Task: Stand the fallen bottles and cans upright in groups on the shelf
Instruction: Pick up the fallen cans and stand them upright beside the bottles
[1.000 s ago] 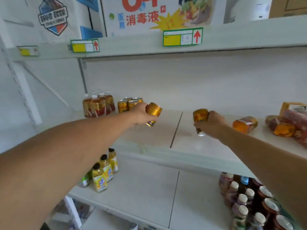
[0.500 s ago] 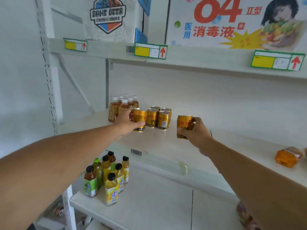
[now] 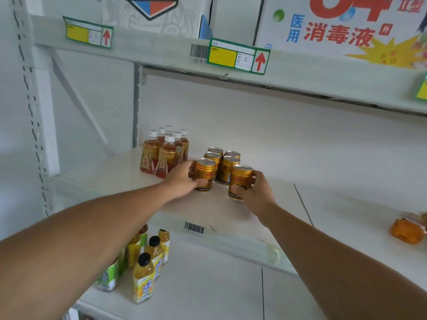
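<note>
On the middle shelf (image 3: 231, 211), my left hand (image 3: 182, 181) grips a gold can (image 3: 204, 173) standing upright at the front left of a group of several gold cans (image 3: 227, 162). My right hand (image 3: 256, 192) grips a second gold can (image 3: 240, 181), upright at the group's front right. Left of the cans, several brown tea bottles (image 3: 161, 153) with white caps stand together. One orange bottle (image 3: 407, 229) lies on its side at the far right of the same shelf.
The lower shelf (image 3: 208, 285) holds upright yellow and green bottles (image 3: 147, 262) at the left. Overhead, the upper shelf (image 3: 161, 51) with price tags carries cardboard boxes (image 3: 346, 24). A white upright post (image 3: 34, 88) bounds the left side.
Both hands carried their cans leftward to the can group. The left can went from tilted in the air to upright on the shelf; the right can now stands beside the group.
</note>
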Demonstrator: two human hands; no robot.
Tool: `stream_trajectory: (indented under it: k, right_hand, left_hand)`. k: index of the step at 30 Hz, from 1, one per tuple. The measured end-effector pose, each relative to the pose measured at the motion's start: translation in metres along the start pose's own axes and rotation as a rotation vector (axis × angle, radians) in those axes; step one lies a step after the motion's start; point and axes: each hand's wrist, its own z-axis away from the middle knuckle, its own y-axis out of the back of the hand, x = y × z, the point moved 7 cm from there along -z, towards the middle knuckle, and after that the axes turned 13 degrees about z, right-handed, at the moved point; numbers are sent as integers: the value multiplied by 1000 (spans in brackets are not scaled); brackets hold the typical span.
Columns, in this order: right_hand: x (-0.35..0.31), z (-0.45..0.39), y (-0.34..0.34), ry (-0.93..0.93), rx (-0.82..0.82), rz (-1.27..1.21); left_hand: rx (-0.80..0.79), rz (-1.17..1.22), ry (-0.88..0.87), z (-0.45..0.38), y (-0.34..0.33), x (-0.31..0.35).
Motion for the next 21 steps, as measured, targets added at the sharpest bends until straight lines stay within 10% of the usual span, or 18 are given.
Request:
stream_trajectory:
  k: [21]
  right_hand:
    - [-4,-26,-48,112,-6,330]
  left_hand:
    - [36,-182,-39,-9,-6,-21]
